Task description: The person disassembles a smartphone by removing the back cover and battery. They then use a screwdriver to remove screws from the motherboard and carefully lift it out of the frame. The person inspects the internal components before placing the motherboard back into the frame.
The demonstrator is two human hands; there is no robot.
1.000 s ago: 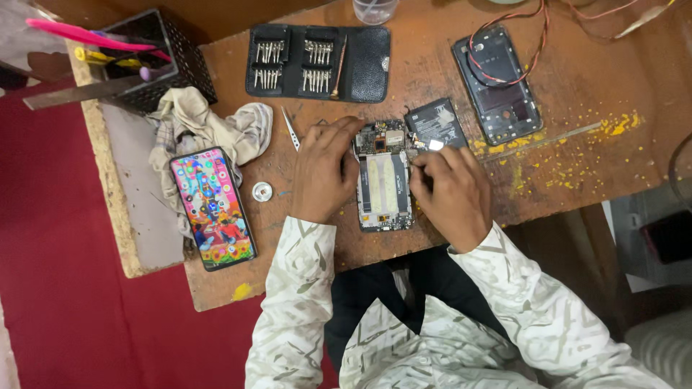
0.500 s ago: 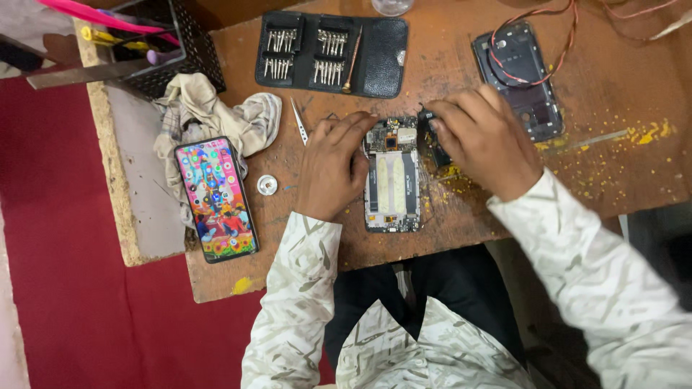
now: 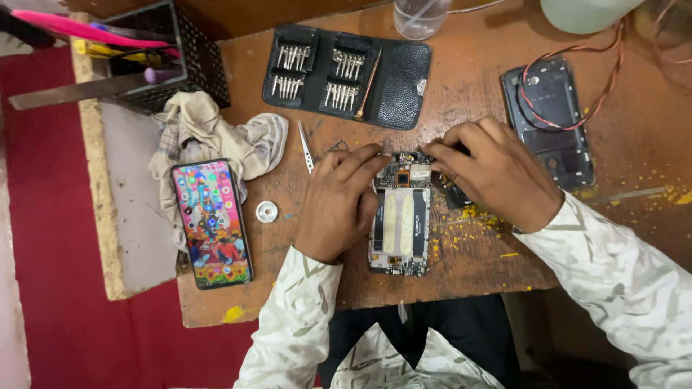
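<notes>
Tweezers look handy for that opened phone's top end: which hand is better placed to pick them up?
Probably the left hand. The tweezers lie just beside its fingers, on the same side of the opened phone. The right hand would have to cross over.

Lit phone screen (image 3: 211, 223) at left edge of wooden table (image 3: 288, 288), lying face up, partly on grey board (image 3: 133, 216), just below crumpled cloth (image 3: 216, 137). Tall rectangle, black frame, bright pink, blue and yellow picture. No packages, labels or signs readable.
</notes>
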